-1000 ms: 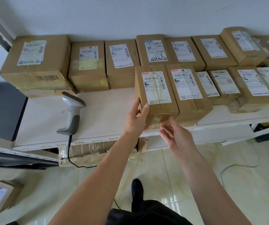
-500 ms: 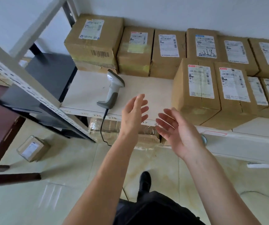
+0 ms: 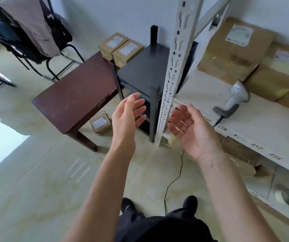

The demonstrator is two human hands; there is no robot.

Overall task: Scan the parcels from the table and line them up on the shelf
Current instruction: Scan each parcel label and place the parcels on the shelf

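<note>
My left hand (image 3: 127, 117) and my right hand (image 3: 190, 131) hang in the air with relaxed fingers, palms facing each other, holding nothing. Two labelled cardboard parcels (image 3: 121, 48) sit at the far end of the dark brown table (image 3: 74, 95). Another small parcel (image 3: 100, 122) lies on the floor under the table. On the white shelf (image 3: 255, 119) at the right stand large parcels (image 3: 234, 49) against the wall. A grey barcode scanner (image 3: 234, 100) lies on the shelf in front of them.
A white perforated shelf upright (image 3: 171, 72) rises between my hands and the shelf. A black stand (image 3: 145, 74) sits between table and shelf. A black chair (image 3: 35, 37) draped with cloth stands at the back left. The scanner cable (image 3: 173, 182) trails across the floor.
My view has swung left from the shelf towards the table. Both hands have let go of the parcel on the shelf and now hang free in front of the upright.
</note>
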